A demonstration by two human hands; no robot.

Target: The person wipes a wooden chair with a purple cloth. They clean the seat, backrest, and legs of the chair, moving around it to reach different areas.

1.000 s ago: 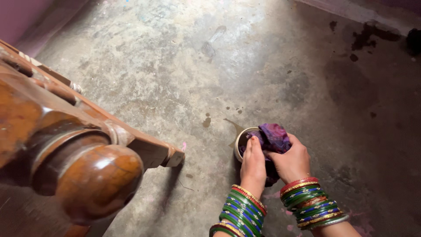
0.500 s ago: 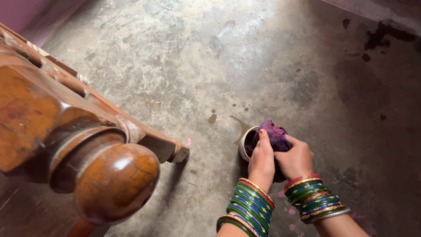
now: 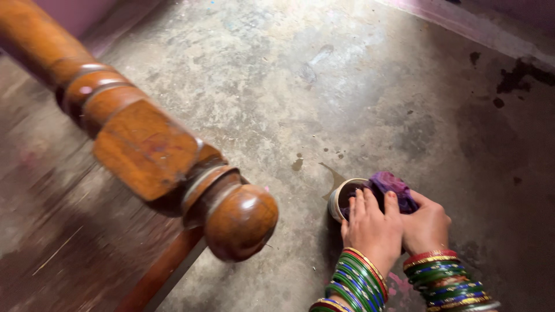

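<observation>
My left hand (image 3: 372,224) lies flat with its fingers spread over the small round bowl (image 3: 338,199) on the concrete floor (image 3: 289,86), pressing on the bunched purple cloth (image 3: 390,188), while my right hand (image 3: 426,226) is curled around the cloth's far side, gripping it. I judge I am mid-squeeze, working the wet cloth into or over the bowl, though my hands hide whether any of it sits inside. Next I would need a firm two-handed hold without tipping the bowl, beside the turned wooden post (image 3: 173,167).
</observation>
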